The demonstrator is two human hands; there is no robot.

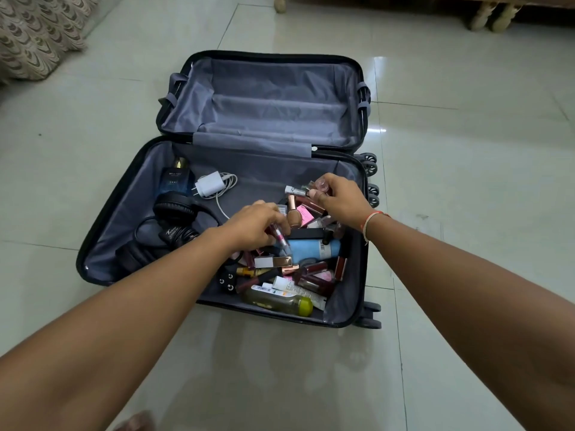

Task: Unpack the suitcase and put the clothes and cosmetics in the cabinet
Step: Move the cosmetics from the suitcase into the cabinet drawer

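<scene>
fingers of the right hand (337, 199) are curled round a few small bottles (303, 189), held just above the cosmetics pile (289, 275). left hand (258, 227) pinches a pink-capped tube (280, 237) right over that pile. everything sits in the near half of the open suitcase (102, 244) on the tiled floor (466, 150), next to a blue perfume box (174, 181), white charger (208, 185) and black headphones (174, 209).
</scene>
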